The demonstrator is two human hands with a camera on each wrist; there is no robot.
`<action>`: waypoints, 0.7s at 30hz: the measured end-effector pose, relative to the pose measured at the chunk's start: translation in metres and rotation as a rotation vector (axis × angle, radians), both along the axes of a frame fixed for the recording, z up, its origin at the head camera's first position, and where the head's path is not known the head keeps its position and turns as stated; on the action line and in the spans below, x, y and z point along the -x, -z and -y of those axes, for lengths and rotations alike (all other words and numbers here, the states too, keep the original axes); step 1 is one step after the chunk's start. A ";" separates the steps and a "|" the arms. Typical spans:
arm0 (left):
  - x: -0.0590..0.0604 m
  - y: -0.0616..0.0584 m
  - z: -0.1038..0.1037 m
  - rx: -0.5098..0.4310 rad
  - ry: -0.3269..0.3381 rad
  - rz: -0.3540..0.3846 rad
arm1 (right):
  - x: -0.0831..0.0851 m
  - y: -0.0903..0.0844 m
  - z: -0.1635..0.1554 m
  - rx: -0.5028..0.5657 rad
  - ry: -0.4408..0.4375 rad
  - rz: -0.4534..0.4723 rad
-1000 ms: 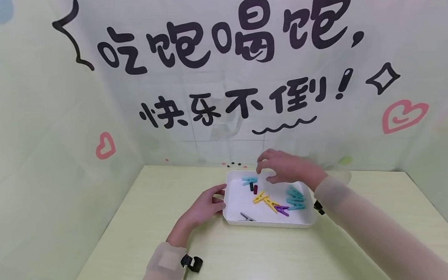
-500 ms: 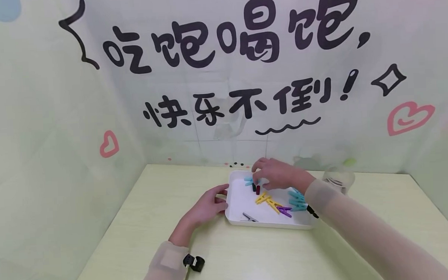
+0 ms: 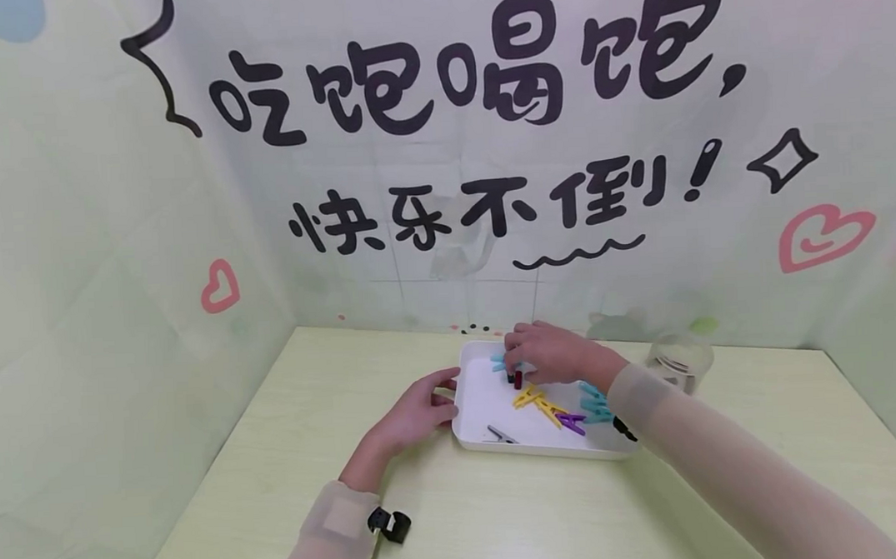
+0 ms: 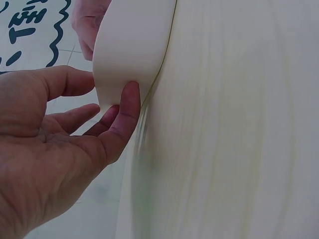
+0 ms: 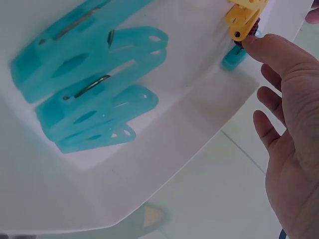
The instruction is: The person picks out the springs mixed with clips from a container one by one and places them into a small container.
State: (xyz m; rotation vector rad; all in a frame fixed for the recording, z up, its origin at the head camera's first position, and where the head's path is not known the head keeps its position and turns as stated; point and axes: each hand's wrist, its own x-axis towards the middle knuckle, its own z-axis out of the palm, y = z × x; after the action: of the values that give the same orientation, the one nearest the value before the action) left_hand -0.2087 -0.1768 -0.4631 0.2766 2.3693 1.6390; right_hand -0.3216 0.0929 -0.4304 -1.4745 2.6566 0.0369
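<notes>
A white tray (image 3: 479,407) holds several clothespins. My left hand (image 3: 416,410) rests its fingertips against the tray's left end; the left wrist view shows them on the outer wall (image 4: 129,55). My right hand (image 3: 556,354) reaches down into the back left of the tray, over a light blue clothespin (image 3: 498,362) and a small dark red piece (image 3: 518,381). The right wrist view shows its thumb (image 5: 269,50) beside a yellow clothespin (image 5: 244,20). Its other fingertips are partly hidden, so I cannot tell whether they grip anything.
Teal clothespins (image 5: 94,74) lie together at the tray's right end. A purple clothespin (image 3: 572,424) and a grey one (image 3: 502,435) lie nearer the front. A clear jar (image 3: 680,357) stands behind my right forearm. A printed curtain (image 3: 419,306) closes off the table's back.
My right hand has lowered from above the tray's back edge to the light blue clothespin at its back left. The left hand stays at the tray's end. The view has shifted slightly.
</notes>
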 end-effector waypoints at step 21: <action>0.000 0.001 0.001 -0.004 0.005 -0.006 | 0.002 0.003 0.001 -0.042 -0.020 0.005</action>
State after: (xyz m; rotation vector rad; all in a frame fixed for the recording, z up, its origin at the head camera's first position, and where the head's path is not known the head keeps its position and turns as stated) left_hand -0.2084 -0.1773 -0.4640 0.2880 2.3687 1.6428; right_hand -0.3236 0.0917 -0.4335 -1.4860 2.6209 0.0901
